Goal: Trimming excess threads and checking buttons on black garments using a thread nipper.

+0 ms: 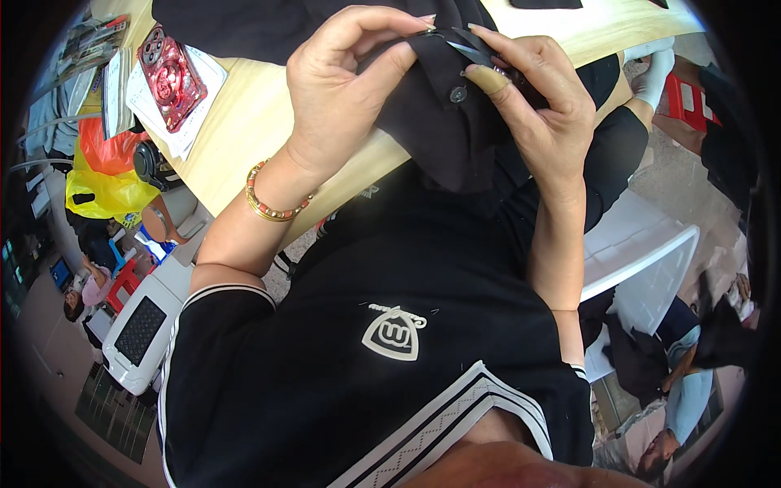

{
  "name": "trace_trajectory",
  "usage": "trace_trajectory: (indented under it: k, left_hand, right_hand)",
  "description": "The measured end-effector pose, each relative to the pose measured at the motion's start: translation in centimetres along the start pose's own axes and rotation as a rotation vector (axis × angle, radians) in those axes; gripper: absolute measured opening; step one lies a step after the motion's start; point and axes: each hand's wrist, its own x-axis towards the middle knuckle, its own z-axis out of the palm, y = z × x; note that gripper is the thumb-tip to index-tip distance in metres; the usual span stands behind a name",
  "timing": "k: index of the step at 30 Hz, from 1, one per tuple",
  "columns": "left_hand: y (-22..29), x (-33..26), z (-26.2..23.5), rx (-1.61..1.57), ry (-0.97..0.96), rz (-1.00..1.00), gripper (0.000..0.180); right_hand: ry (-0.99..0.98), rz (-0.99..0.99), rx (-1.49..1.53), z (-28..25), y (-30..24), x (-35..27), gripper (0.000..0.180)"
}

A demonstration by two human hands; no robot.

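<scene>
Raised in front of me is a black garment [431, 134] with dark buttons, one of them a round button [459, 94] on its hanging part. My left hand [338, 98], with a bracelet at the wrist, pinches the garment's edge between thumb and fingertips, next to another button. In my right hand [549, 110] is a pair of small thread snips [470, 54], their metal blades pointing left toward that edge. The thumb and fingers are closed round the snips, and the grip end is partly hidden. Cloth hangs from between my hands toward my lap.
On the pale wooden table [252, 106] lie a phone in a red case [172, 89], white papers [203, 73] and more black cloth [236, 24]. Yellow and red plastic bags [106, 179] sit at left. A white plastic bin [643, 244] stands at right. Other people work around.
</scene>
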Motion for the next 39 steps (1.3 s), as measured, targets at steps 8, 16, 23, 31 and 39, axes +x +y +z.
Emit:
trace_trajectory:
  k: [8, 16, 23, 31, 39]
  left_hand:
    - [0.1, 0.0, 0.4, -0.13, 0.006, -0.004, 0.019]
    - [-0.6, -0.1, 0.0, -0.23, 0.065, -0.064, 0.018]
    - [-0.8, -0.1, -0.2, -0.243, 0.075, -0.085, 0.017]
    - [-0.9, -0.1, -0.2, -0.259, 0.058, -0.076, 0.017]
    - [-0.8, -0.1, -0.3, -0.251, 0.073, -0.1, 0.019]
  right_hand:
    - [-0.017, -0.017, -0.055, -0.1, -0.1, 0.8, 0.032]
    - [-0.024, -0.003, -0.07, 0.4, -0.2, 0.6, 0.031]
    - [-0.034, 0.0, -0.048, 0.3, -0.4, 0.9, 0.031]
    - [-0.016, -0.005, -0.075, 0.3, -0.5, 0.6, 0.031]
    - [-0.014, -0.017, -0.072, 0.6, -0.6, 0.8, 0.032]
